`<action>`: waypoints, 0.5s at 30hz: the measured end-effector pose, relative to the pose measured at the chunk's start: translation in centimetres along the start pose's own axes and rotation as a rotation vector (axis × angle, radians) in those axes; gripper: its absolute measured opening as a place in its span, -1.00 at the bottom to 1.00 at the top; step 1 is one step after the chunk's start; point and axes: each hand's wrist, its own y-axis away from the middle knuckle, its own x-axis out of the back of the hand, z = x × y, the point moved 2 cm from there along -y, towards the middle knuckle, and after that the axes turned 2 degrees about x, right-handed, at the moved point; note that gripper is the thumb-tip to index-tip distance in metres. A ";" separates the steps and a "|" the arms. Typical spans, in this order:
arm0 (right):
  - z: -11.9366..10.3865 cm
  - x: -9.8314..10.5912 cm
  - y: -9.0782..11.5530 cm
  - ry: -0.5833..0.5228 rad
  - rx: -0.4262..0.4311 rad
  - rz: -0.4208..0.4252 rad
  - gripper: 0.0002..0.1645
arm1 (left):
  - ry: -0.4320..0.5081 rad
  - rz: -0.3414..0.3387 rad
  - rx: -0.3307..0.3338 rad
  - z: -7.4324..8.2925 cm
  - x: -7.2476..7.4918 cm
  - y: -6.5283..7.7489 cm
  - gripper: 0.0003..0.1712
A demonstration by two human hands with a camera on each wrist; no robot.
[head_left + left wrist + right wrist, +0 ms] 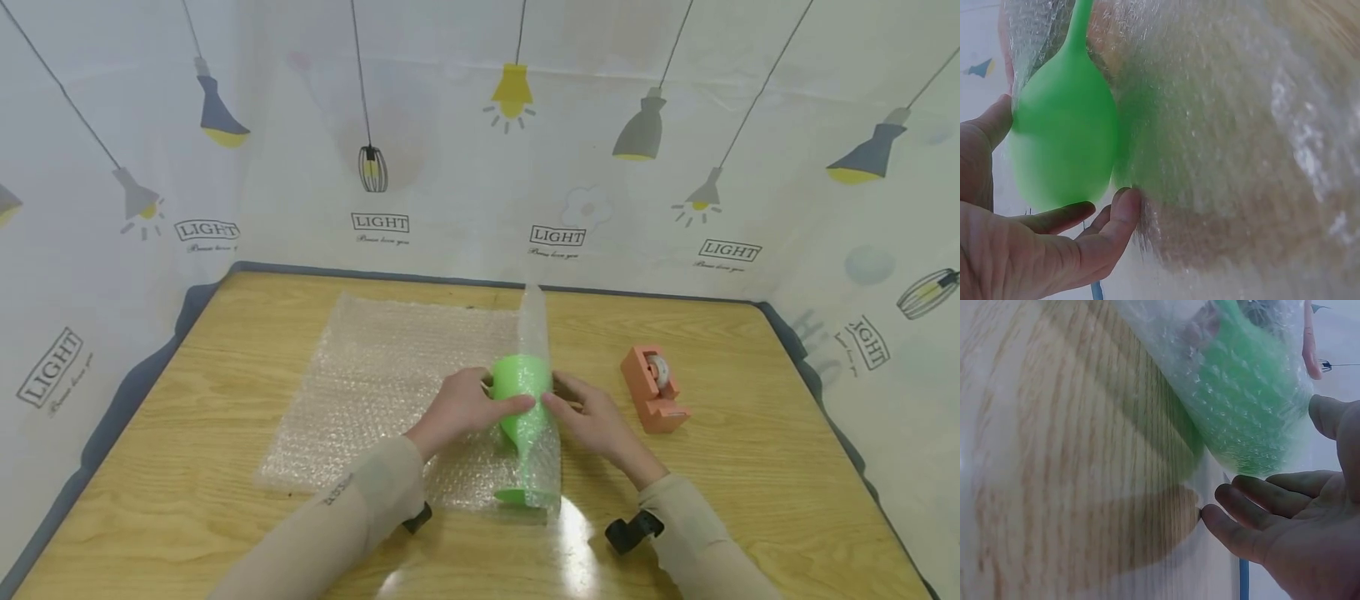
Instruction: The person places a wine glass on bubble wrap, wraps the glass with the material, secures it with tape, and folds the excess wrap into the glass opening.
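Observation:
A green wine glass [509, 427] lies on its side on a sheet of bubble wrap [390, 375], its foot toward me and its bowl away. The sheet's right edge is folded up over the glass, covering much of the bowl and stem. My left hand [467, 402] holds the bowl from the left, thumb on top over the wrap and fingers at the rim, as the left wrist view shows. On the right side, my right hand [596, 421] touches the wrapped bowl with its thumb, its fingers loosely bent beside the rim [1254, 474].
An orange tape dispenser [654, 390] with a roll of tape stands on the wooden table [735, 467], right of my right hand. Flat bubble wrap spreads out to the left. A white cloth [450, 250] printed with lamps surrounds the table's back and sides.

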 end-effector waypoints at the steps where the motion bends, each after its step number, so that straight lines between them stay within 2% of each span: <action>1: 0.0 0.0 0.0 0.000 0.001 0.002 -0.24 | 0.001 -0.001 0.003 0.0 0.0 0.0 0.00; 8: 0.0 0.1 0.0 0.020 0.016 0.004 -0.24 | 0.015 -0.004 0.016 0.1 0.0 0.2 0.05; 15: -0.5 0.1 -0.2 0.017 -0.008 -0.007 -0.24 | 0.019 -0.020 -0.001 -0.2 0.3 0.1 0.02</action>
